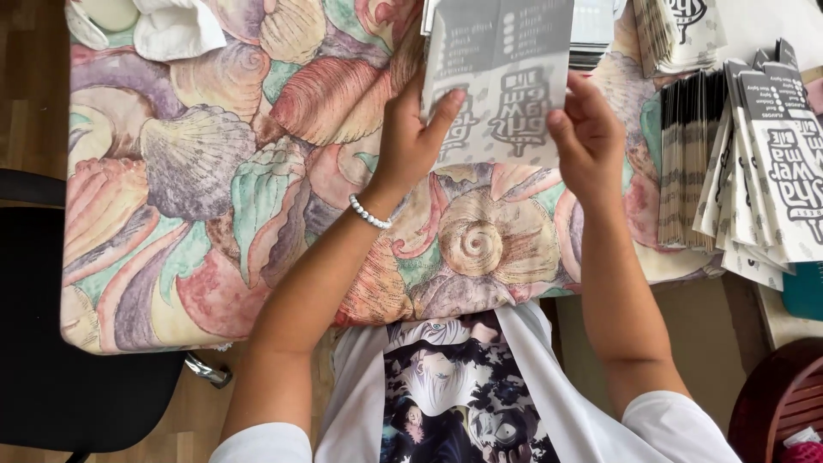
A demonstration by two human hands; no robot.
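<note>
Both hands hold a flat grey-and-white printed paper sleeve (501,81) up over the tabletop (214,197), which is covered by a cloth painted with large seashells in pink, green, purple and tan. Gripping the sleeve's lower left edge, the left hand (411,137) has its fingers spread against the paper; a white beaded bracelet (369,213) circles that wrist. Pinching the lower right edge, the right hand (587,137) has its thumb on the near face of the sleeve. Held nearly upright, the sleeve sits between the two hands, above the far middle of the cloth.

To the right, a row of matching sleeves (686,163) stands packed on edge, and more of them (776,163) lean fanned out beside it, touching one another. Another bundle (681,30) lies at the top right. White folded cloth (176,26) rests at the far left corner. A black chair (60,360) stands at the left on the wooden floor (26,77). Below, the person's white printed T-shirt (454,386) shows.
</note>
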